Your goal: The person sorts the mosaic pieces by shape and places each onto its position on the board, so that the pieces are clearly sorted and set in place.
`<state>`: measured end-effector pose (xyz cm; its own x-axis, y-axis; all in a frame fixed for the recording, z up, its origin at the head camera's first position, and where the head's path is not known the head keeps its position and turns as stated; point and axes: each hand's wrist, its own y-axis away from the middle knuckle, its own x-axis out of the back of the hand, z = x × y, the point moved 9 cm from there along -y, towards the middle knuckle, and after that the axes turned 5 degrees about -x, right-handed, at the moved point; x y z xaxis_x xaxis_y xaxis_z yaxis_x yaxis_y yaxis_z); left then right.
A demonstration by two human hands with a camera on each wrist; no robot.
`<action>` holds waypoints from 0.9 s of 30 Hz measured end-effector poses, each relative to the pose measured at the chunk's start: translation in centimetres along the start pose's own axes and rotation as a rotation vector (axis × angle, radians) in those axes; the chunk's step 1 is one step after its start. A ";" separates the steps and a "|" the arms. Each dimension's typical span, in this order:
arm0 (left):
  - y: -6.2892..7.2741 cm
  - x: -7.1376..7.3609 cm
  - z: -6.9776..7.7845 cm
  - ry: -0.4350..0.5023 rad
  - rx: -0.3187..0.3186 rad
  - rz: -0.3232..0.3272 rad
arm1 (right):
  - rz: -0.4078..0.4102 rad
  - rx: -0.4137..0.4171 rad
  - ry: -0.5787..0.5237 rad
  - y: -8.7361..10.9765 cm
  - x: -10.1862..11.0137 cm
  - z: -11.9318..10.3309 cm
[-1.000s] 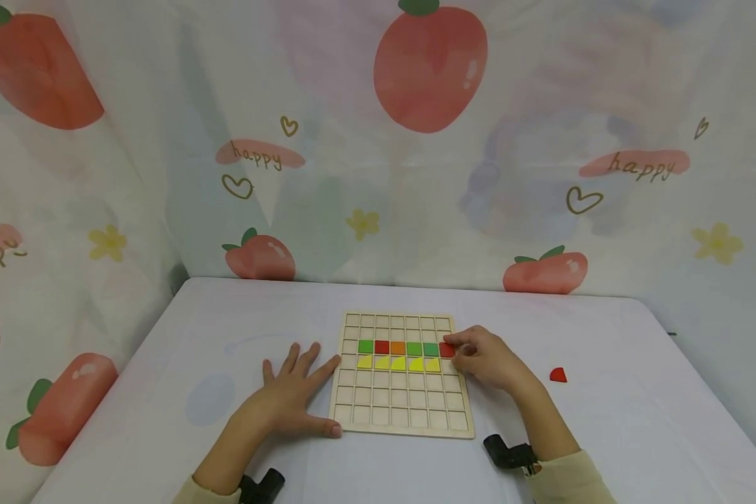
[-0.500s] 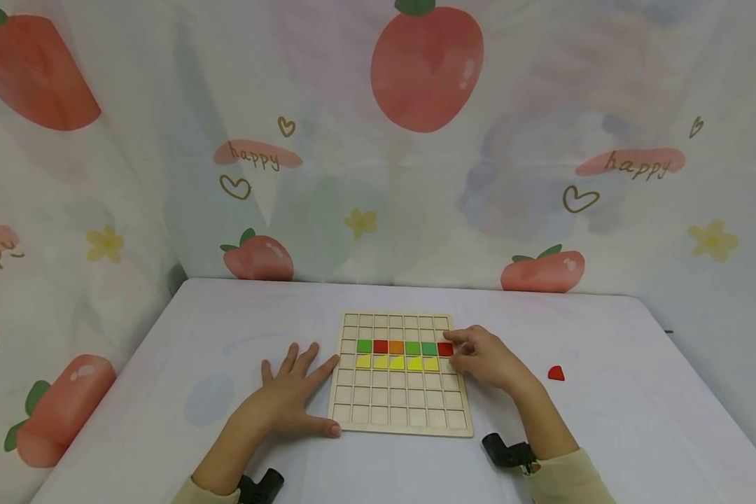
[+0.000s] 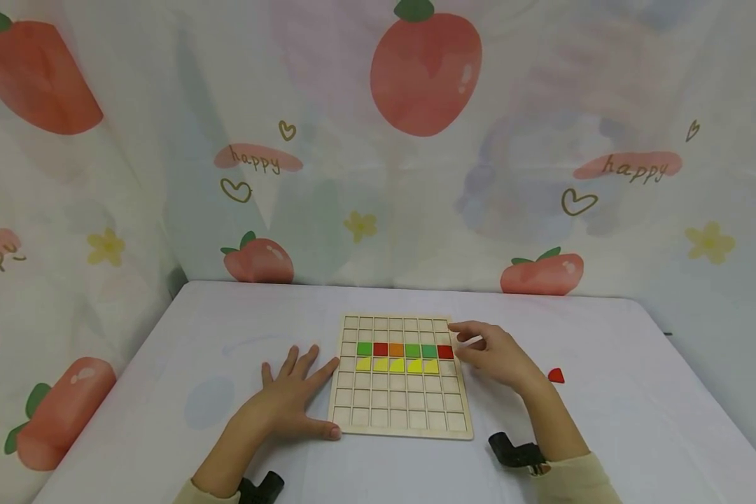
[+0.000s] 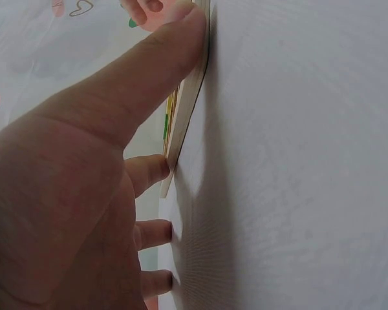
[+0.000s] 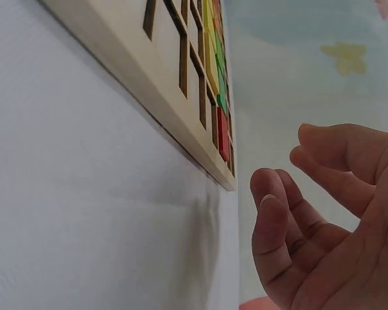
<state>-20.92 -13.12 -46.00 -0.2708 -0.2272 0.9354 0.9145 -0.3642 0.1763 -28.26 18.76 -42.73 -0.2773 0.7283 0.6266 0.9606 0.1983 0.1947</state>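
Note:
A wooden grid board (image 3: 398, 420) lies flat on the table. One row holds green, red, orange and teal square tiles, ending at the right in a red tile (image 3: 444, 352); several yellow pieces (image 3: 397, 365) fill the row below. My left hand (image 3: 288, 400) rests with fingers spread, its thumb and index finger touching the board's left edge (image 4: 189, 106). Just off the board's right side, my right hand (image 3: 498, 355) holds nothing; in the right wrist view its fingers are loosely bent, apart from the red tile (image 5: 224, 134).
A loose red piece (image 3: 556, 376) with a curved edge lies on the white tabletop (image 3: 630, 413), to the right of my right hand. A patterned curtain (image 3: 378, 182) stands behind the table and along its left side.
My right hand has let go of the red tile at the row's right end and moved slightly up and right. The tile stays in its cell. My left hand has not moved.

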 end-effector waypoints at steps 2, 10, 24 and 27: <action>0.1 0.0 0.0 0.001 -0.007 0.007 | 0.008 0.002 -0.006 0.2 0.4 0.0; 0.2 0.0 0.1 -0.003 -0.006 0.007 | 0.044 0.015 -0.020 0.8 1.9 0.0; 0.0 -0.2 -0.2 -0.009 0.009 -0.008 | 0.087 0.058 -0.079 2.4 4.6 0.5; 0.0 -0.1 -0.2 -0.003 0.004 -0.003 | 0.119 0.049 -0.061 3.0 5.5 0.9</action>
<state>-20.94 -13.24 -46.14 -0.2726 -0.2239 0.9357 0.9149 -0.3614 0.1801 -26.86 23.93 -39.37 -0.1614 0.7869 0.5956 0.9867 0.1392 0.0834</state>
